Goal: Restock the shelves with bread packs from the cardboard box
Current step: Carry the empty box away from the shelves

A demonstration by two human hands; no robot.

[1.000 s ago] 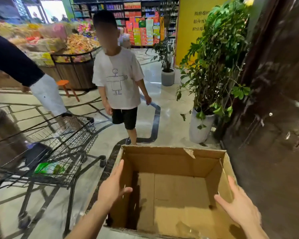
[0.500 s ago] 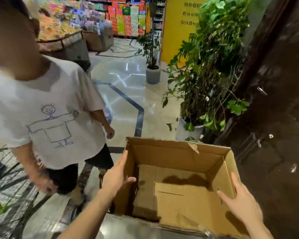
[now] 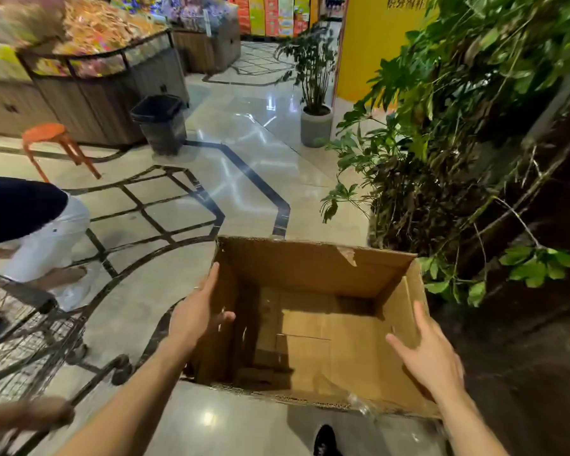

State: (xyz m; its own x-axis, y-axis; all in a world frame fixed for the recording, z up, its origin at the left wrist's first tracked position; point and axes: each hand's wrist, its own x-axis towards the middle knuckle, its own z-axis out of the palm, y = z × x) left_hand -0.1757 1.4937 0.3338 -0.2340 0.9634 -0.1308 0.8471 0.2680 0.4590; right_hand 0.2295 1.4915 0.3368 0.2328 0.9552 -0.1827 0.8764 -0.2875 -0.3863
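both flat on cardboard box [image 3: 310, 271] walls: left hand [image 3: 195, 315], right hand [image 3: 431, 353].

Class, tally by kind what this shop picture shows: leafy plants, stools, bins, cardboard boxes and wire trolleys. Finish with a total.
Leafy green plants: 2
Orange round-topped stool: 1
Black plastic bin: 1
Open brown cardboard box: 1
Wire shopping trolley: 1
Total: 6

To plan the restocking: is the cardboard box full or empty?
Empty. The cardboard box is open at the top, and only its bare brown floor shows; nothing lies on it.
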